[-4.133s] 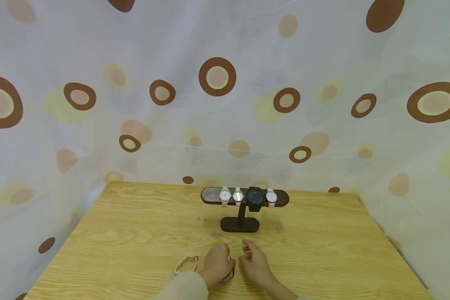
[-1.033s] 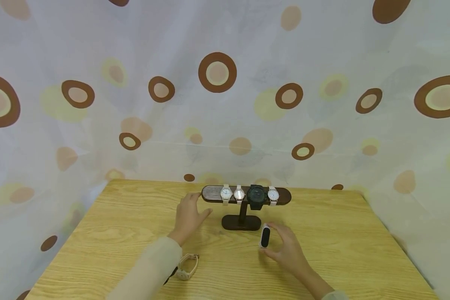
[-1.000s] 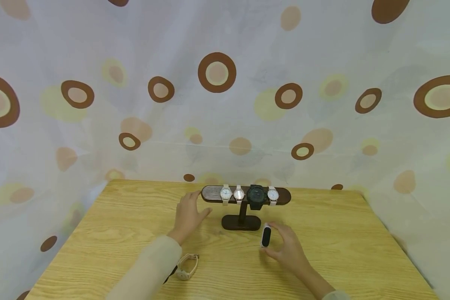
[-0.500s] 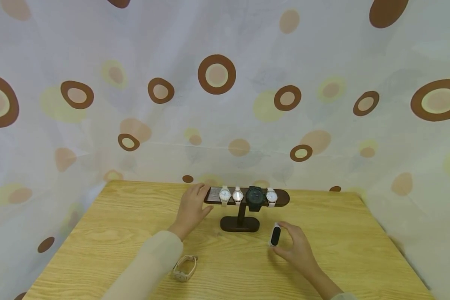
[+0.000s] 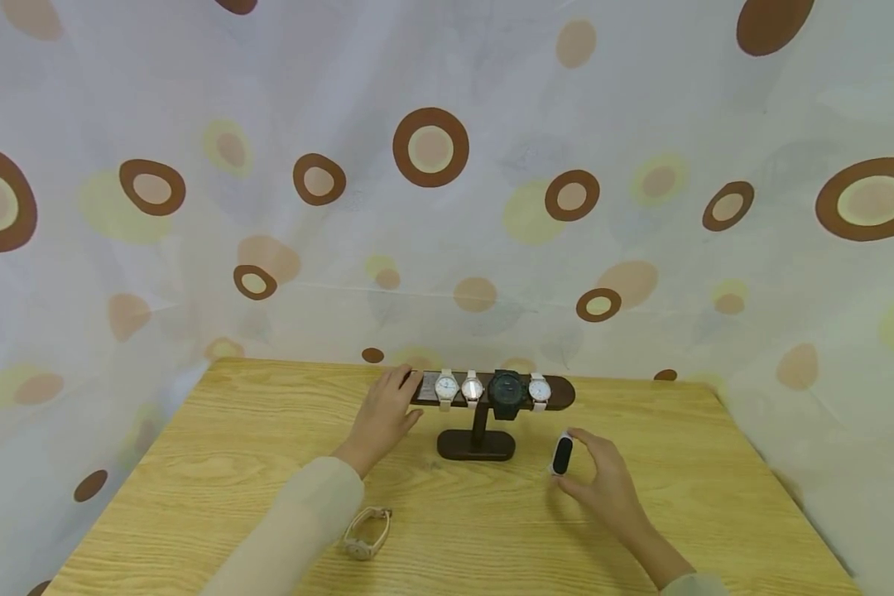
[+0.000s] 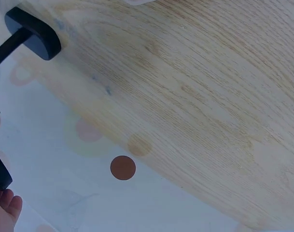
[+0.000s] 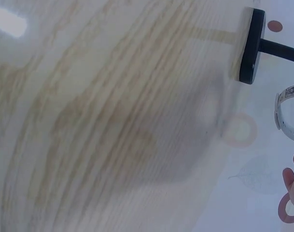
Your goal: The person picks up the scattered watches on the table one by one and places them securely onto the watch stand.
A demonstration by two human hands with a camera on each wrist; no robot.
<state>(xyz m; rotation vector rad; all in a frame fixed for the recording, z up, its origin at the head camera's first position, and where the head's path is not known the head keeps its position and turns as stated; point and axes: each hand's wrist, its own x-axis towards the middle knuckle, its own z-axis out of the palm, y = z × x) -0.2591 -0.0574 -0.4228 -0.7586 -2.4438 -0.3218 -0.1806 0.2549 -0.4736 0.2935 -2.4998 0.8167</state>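
In the head view, my left hand (image 5: 382, 411) holds the left end of a dark wooden watch stand (image 5: 563, 393), fingers over the end of its bar and thumb in front below. The left wrist view shows fingertips (image 6: 10, 203) against the bar's end. My right hand (image 5: 605, 483) pinches a fitness band (image 5: 562, 455) with a black oval screen and white strap, raised right of the stand's base. Its strap forms a loop in the right wrist view, where the band (image 7: 278, 112) is partly cut off by the frame edge.
On the bar sit a white watch (image 5: 447, 386), a pinkish watch (image 5: 473, 388), a large black watch (image 5: 507, 392) and another white watch (image 5: 540, 390). A beige watch (image 5: 360, 548) lies on the wooden table (image 5: 231, 463) at front left. A dotted cloth (image 5: 432, 248) hangs behind.
Since the oldest frame, the hands have parted. The left has reached the bar's left end and now grips it. The right has carried the fitness band to the right and slightly up.
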